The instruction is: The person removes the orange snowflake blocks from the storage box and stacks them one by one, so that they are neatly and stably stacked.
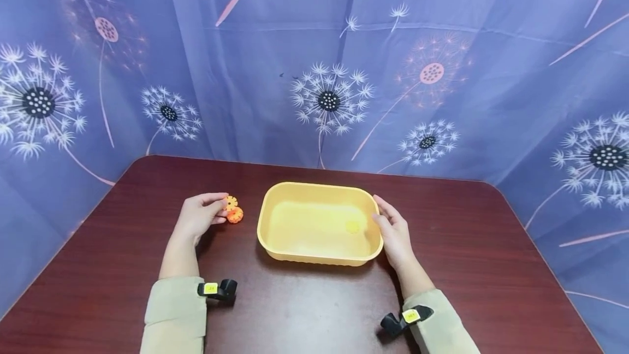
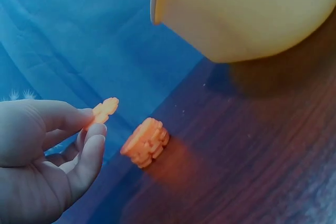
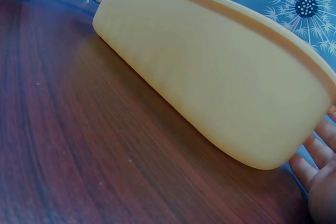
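Note:
My left hand (image 1: 199, 214) pinches a small orange flower-shaped disc (image 2: 106, 109) between thumb and fingers, left of the yellow plastic bin (image 1: 319, 260). Just beside that hand a short stack of orange notched discs (image 2: 147, 142) stands on the table, apart from the held one. At the bin's right end, my right hand (image 1: 397, 234) holds the rim, thumb over the edge and fingers along the outer wall. Inside the bin, toward its right side, lies a yellow disc (image 1: 352, 226). In the right wrist view the right fingers (image 3: 319, 150) show only partly.
The dark red wooden table (image 1: 314, 310) carries the bin near its middle. A blue curtain (image 1: 255, 97) with dandelion prints surrounds the table's back and sides. Black straps with yellow tags (image 1: 210, 288) sit on both sleeves.

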`<state>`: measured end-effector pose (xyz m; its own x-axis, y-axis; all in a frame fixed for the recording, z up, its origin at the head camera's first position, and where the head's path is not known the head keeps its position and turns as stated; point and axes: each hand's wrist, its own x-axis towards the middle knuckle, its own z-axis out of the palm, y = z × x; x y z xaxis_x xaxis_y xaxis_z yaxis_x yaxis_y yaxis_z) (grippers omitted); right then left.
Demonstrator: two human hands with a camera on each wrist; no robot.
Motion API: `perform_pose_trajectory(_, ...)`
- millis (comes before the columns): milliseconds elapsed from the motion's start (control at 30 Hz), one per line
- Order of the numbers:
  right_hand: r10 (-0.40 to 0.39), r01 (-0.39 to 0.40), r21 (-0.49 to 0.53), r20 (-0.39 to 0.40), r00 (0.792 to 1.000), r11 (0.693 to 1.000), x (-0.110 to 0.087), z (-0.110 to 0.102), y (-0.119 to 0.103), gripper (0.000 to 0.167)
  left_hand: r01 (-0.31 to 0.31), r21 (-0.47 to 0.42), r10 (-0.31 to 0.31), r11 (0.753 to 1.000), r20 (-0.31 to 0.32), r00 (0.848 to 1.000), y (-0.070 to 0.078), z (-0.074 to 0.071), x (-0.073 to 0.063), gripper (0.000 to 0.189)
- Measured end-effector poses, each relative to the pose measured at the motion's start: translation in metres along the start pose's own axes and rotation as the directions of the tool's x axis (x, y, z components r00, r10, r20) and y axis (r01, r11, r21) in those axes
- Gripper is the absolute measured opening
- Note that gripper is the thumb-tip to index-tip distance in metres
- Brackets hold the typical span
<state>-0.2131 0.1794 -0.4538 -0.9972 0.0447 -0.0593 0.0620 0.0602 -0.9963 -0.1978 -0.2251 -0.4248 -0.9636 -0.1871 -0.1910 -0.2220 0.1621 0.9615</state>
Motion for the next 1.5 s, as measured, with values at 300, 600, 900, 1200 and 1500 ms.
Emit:
perform_pose_trajectory(300,0.010,-0.010,-0.009,-0.009,1.000,1.000,0.000,0.002,0.001,0.046,0.031,0.043,-0.033,0.999,0.041,0.999,-0.005,0.000,0.004,0.037)
perform_pose_trajectory(600,0.008,-0.008,0.000,-0.015,1.000,1.000,0.002,0.000,0.000,0.046,0.046,0.102,-0.048,0.994,0.020,0.999,-0.007,0.003,0.007,0.035)
perform_pose_trajectory(900,0.023,-0.023,-0.014,-0.007,1.000,1.000,-0.002,0.004,0.003,0.046,0.076,0.200,-0.082,0.977,0.020,0.996,-0.014,0.002,0.004,0.035)
perform_pose_trajectory(1200,0.002,-0.002,-0.011,0.005,1.000,1.000,-0.001,0.006,0.004,0.046,0.033,0.246,-0.034,0.969,0.000,0.999,-0.014,-0.003,0.004,0.037)
perform_pose_trajectory(1500,0.002,-0.002,-0.013,-0.002,1.000,1.000,0.002,0.001,0.001,0.046,-0.007,0.302,0.003,0.953,0.014,1.000,-0.012,0.001,0.007,0.037)
